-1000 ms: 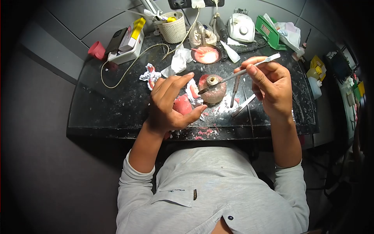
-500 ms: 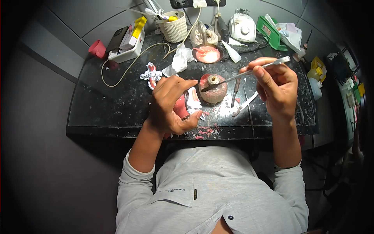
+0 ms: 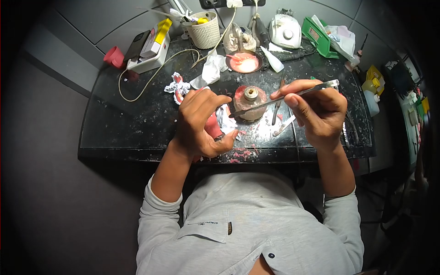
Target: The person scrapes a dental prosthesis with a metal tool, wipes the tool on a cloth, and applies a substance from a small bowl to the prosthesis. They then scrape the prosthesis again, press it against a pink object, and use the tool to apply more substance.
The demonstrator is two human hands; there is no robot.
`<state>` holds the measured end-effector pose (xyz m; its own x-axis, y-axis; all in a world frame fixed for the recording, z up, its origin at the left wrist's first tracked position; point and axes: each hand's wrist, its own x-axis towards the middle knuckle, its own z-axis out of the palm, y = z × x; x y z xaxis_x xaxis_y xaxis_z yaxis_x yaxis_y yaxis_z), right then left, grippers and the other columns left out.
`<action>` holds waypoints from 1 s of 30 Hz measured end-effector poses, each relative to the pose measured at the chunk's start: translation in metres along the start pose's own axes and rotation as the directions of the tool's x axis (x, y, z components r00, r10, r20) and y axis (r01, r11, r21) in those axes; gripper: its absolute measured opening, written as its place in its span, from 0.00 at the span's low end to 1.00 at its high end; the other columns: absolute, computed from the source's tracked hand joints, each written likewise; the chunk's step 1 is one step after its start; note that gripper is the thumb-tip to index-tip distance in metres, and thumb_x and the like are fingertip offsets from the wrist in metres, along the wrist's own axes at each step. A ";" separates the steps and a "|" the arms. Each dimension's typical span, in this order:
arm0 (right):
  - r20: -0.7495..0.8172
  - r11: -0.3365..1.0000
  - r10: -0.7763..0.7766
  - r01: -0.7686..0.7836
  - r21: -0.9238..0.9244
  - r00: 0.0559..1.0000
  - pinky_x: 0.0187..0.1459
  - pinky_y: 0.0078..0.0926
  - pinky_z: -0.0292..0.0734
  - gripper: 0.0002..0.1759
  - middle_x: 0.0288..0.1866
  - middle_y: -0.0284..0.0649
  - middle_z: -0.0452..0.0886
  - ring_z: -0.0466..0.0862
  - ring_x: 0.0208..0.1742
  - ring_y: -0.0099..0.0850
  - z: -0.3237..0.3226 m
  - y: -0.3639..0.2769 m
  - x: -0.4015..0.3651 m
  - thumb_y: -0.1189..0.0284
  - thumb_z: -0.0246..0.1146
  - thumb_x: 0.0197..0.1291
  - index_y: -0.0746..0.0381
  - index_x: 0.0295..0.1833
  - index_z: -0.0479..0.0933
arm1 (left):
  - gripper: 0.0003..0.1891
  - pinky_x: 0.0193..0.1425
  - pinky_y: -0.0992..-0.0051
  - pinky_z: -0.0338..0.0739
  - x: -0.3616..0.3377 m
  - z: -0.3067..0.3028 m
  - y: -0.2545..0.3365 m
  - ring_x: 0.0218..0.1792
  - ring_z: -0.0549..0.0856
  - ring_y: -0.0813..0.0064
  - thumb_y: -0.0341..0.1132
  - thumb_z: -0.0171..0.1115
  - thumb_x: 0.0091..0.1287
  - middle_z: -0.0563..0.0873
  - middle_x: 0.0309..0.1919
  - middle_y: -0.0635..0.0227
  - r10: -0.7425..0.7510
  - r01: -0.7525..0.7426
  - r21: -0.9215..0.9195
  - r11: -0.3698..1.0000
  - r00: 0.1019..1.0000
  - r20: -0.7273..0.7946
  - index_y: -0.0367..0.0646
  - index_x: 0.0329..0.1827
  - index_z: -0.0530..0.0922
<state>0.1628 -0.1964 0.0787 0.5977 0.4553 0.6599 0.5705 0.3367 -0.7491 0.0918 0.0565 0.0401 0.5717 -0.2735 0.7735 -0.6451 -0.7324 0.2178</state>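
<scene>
My left hand (image 3: pixel 197 121) curls its fingers and thumb around a dental model, partly hidden by the palm, with a red base (image 3: pixel 211 126) and a white plaster part (image 3: pixel 225 121). Pinched between the fingers and thumb of my right hand (image 3: pixel 319 112) is a slim wax spatula (image 3: pixel 263 106). Its dark tip lies right at the model's edge in this view. Behind the spatula stands a round spirit lamp (image 3: pixel 253 112), its glass stained pink, with a metal wick holder on top. A white-handled tool (image 3: pixel 285 125) lies to the lamp's right.
A dark pan (image 3: pixel 228 67) with pink material sits behind the lamp, beside crumpled white paper (image 3: pixel 211 72). A white-and-red piece (image 3: pixel 177 87) lies left. Along the back are a woven basket (image 3: pixel 204 36), a white device (image 3: pixel 285 33) and a green box (image 3: pixel 316 40). Pink scraps litter the front edge.
My right hand has moved down and slightly left. The spatula's tip has passed from in front of the spirit lamp to the dental model. My left hand stays nearly still.
</scene>
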 end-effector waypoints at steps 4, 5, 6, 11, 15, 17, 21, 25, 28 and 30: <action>0.007 0.999 -0.026 0.026 -0.025 1.000 0.47 0.22 0.85 0.05 0.43 0.48 0.88 0.89 0.44 0.29 0.000 0.002 0.001 0.86 0.67 0.63 0.75 0.45 0.83 | 0.26 0.37 0.64 0.70 0.000 0.000 0.000 0.29 0.77 0.56 0.45 0.68 0.43 0.81 0.29 0.56 0.002 -0.002 0.008 1.000 1.000 0.001 0.34 0.42 0.83; 0.017 0.998 -0.038 0.039 -0.040 0.999 0.47 0.22 0.85 0.05 0.43 0.48 0.88 0.89 0.44 0.29 -0.001 0.002 0.001 0.86 0.67 0.63 0.76 0.44 0.83 | 0.26 0.37 0.64 0.70 0.001 0.000 0.001 0.29 0.77 0.56 0.45 0.69 0.43 0.81 0.29 0.56 0.001 -0.001 0.009 1.000 1.000 0.002 0.34 0.42 0.83; 0.017 0.998 -0.038 0.039 -0.040 0.999 0.47 0.22 0.85 0.05 0.43 0.48 0.88 0.89 0.44 0.29 0.000 0.002 0.001 0.86 0.67 0.63 0.76 0.44 0.83 | 0.26 0.37 0.64 0.70 0.000 0.000 0.001 0.29 0.77 0.56 0.45 0.69 0.43 0.81 0.29 0.56 0.001 -0.001 0.008 1.000 1.000 0.002 0.34 0.42 0.83; 0.014 0.999 -0.025 0.024 0.031 1.000 0.46 0.22 0.85 0.04 0.43 0.49 0.88 0.89 0.44 0.29 0.003 0.002 0.000 0.87 0.66 0.63 0.76 0.43 0.83 | 0.26 0.37 0.64 0.70 0.000 0.000 0.001 0.29 0.77 0.56 0.46 0.69 0.44 0.81 0.29 0.56 -0.007 0.007 0.011 1.000 1.000 0.004 0.34 0.41 0.83; 0.013 0.998 -0.038 0.038 0.048 0.999 0.46 0.22 0.85 0.04 0.43 0.49 0.88 0.89 0.44 0.30 0.002 0.002 -0.001 0.87 0.66 0.63 0.76 0.43 0.83 | 0.26 0.37 0.64 0.71 0.001 -0.001 0.000 0.28 0.79 0.57 0.43 0.74 0.38 0.78 0.26 0.60 0.005 -0.005 0.003 1.000 1.000 -0.019 0.37 0.39 0.82; 0.007 0.999 -0.023 0.023 0.036 1.000 0.46 0.23 0.85 0.05 0.43 0.49 0.88 0.89 0.44 0.30 0.002 0.001 -0.001 0.88 0.66 0.63 0.76 0.44 0.83 | 0.26 0.37 0.64 0.70 0.001 0.000 0.000 0.29 0.79 0.58 0.44 0.74 0.38 0.79 0.26 0.60 0.007 -0.007 0.002 1.000 1.000 -0.024 0.38 0.40 0.82; 0.016 0.998 -0.019 0.020 -0.056 1.000 0.48 0.24 0.85 0.05 0.42 0.48 0.89 0.89 0.44 0.30 -0.005 -0.005 0.001 0.87 0.66 0.64 0.76 0.45 0.83 | 0.26 0.37 0.64 0.69 0.000 -0.002 0.001 0.29 0.80 0.58 0.44 0.74 0.39 0.79 0.27 0.60 -0.025 0.025 0.007 1.000 1.000 -0.004 0.38 0.41 0.82; -0.089 0.990 0.079 -0.089 -0.113 0.993 0.30 0.13 0.77 0.06 0.43 0.48 0.89 0.86 0.36 0.22 -0.017 -0.008 0.003 0.85 0.65 0.66 0.72 0.46 0.83 | 0.27 0.37 0.65 0.69 0.000 -0.002 0.000 0.30 0.80 0.58 0.44 0.74 0.42 0.80 0.29 0.59 -0.047 0.047 -0.001 0.999 0.999 -0.016 0.37 0.44 0.82; -0.193 0.996 -0.056 0.042 -0.075 0.980 0.27 0.11 0.70 0.05 0.40 0.46 0.90 0.79 0.30 0.19 -0.015 -0.002 0.006 0.85 0.68 0.62 0.70 0.43 0.84 | 0.28 0.37 0.65 0.69 -0.001 0.000 0.000 0.31 0.81 0.59 0.44 0.74 0.43 0.82 0.30 0.59 -0.049 0.049 -0.008 0.999 0.998 -0.036 0.36 0.47 0.82; -0.099 0.964 -0.226 0.207 -0.170 0.969 0.28 0.11 0.71 0.06 0.41 0.46 0.90 0.81 0.33 0.21 -0.027 0.006 0.011 0.86 0.69 0.60 0.70 0.43 0.84 | 0.28 0.38 0.66 0.69 -0.001 0.000 -0.001 0.31 0.81 0.59 0.44 0.74 0.44 0.82 0.31 0.59 -0.052 0.052 -0.008 0.999 0.998 -0.045 0.36 0.48 0.82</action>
<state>0.1880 -0.2121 0.0827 0.5065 0.2835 0.8143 0.7689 0.2790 -0.5753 0.0914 0.0574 0.0394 0.5813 -0.2064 0.7871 -0.6185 -0.7406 0.2626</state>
